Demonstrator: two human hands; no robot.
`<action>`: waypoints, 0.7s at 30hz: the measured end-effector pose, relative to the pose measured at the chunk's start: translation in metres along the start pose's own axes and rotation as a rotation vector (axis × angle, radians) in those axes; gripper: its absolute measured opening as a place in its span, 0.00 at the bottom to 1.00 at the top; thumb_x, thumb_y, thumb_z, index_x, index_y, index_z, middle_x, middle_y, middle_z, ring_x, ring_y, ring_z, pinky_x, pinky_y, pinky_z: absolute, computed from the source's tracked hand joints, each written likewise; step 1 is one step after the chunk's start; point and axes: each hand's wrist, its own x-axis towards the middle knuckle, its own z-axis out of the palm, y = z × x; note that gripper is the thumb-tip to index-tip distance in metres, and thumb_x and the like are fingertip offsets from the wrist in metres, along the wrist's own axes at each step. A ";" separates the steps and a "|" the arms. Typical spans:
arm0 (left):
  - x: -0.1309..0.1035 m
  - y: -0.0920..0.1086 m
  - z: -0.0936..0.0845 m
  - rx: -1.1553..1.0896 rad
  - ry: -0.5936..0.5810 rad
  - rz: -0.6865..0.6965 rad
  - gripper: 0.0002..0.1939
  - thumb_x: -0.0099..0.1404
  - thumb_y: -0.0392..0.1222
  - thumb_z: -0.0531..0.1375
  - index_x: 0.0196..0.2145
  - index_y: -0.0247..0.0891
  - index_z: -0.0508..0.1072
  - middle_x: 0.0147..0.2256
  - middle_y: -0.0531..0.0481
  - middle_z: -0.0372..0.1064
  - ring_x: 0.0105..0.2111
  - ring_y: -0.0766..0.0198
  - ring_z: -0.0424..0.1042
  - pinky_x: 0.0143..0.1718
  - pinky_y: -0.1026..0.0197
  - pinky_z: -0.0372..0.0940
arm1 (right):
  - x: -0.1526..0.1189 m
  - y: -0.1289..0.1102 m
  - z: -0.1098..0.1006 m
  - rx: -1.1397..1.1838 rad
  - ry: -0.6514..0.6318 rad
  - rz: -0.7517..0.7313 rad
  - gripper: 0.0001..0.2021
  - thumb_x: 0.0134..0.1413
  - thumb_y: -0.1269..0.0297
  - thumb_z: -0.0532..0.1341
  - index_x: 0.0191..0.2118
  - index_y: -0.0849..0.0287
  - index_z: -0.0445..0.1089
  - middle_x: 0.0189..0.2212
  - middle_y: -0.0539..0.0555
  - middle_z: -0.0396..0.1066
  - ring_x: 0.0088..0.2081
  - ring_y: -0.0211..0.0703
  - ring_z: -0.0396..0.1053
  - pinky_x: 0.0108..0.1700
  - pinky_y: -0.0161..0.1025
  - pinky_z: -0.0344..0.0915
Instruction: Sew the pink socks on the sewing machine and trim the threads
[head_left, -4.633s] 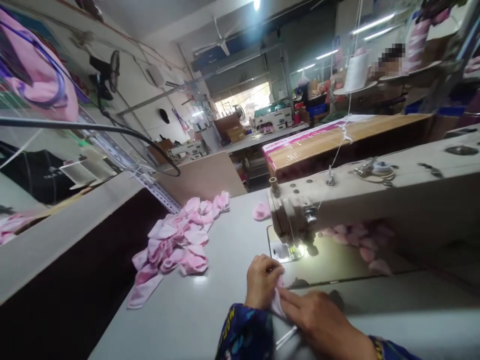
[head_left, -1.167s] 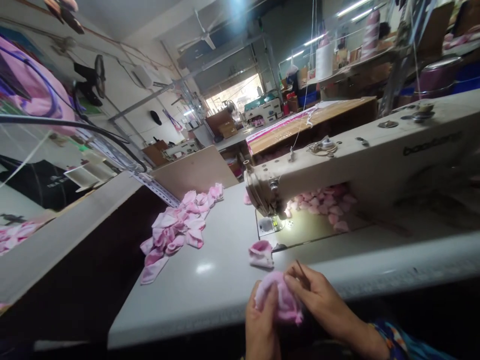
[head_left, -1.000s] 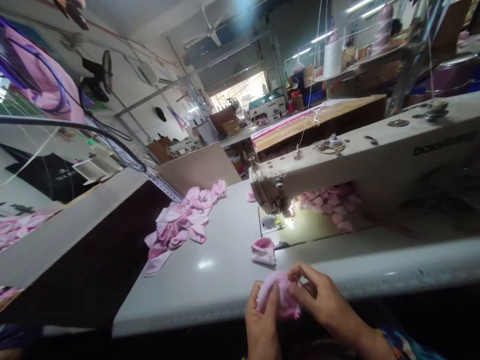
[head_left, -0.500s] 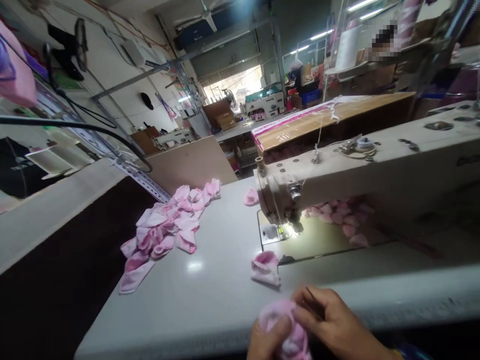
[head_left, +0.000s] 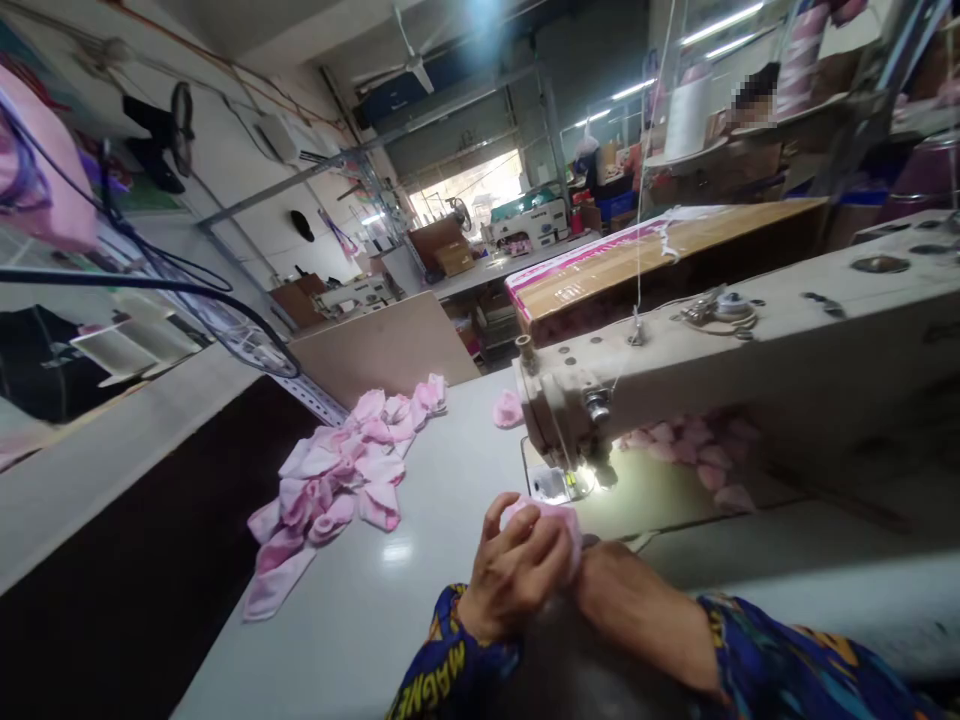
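Left hand [head_left: 517, 570] curling its fingers over a pink cloth piece [head_left: 551, 515] just before the lit needle area, right hand [head_left: 622, 590] pressing close beside, its fingers hidden, grip impossible to tell, sewing machine [head_left: 675, 370] running off the right edge.

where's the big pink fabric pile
Head view: the big pink fabric pile lies on the white tabletop, left of the left hand, near the beige board.

Bright window [head_left: 480, 185] beyond a ceiling fan [head_left: 416, 65].
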 end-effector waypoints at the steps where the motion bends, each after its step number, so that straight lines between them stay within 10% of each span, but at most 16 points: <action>1: -0.003 -0.002 0.006 -0.013 -0.036 -0.026 0.14 0.68 0.28 0.50 0.29 0.37 0.71 0.24 0.54 0.70 0.30 0.66 0.66 0.52 0.55 0.56 | 0.003 0.000 0.004 -0.004 -0.002 0.007 0.08 0.62 0.64 0.57 0.44 0.62 0.68 0.37 0.53 0.70 0.31 0.38 0.69 0.33 0.38 0.68; 11: -0.003 -0.017 0.024 -0.022 -0.199 -0.225 0.12 0.61 0.29 0.54 0.22 0.38 0.66 0.19 0.55 0.63 0.25 0.65 0.62 0.43 0.55 0.58 | 0.022 -0.016 0.021 -0.165 -0.136 -0.078 0.08 0.54 0.80 0.54 0.32 0.65 0.69 0.23 0.57 0.70 0.24 0.42 0.66 0.26 0.37 0.61; 21: -0.004 -0.021 0.016 -0.172 -0.763 -0.609 0.08 0.49 0.27 0.59 0.25 0.40 0.69 0.23 0.55 0.68 0.26 0.62 0.67 0.26 0.63 0.53 | 0.022 -0.019 0.011 -0.267 -0.118 -0.073 0.05 0.50 0.78 0.60 0.28 0.64 0.70 0.21 0.58 0.70 0.26 0.45 0.68 0.22 0.36 0.60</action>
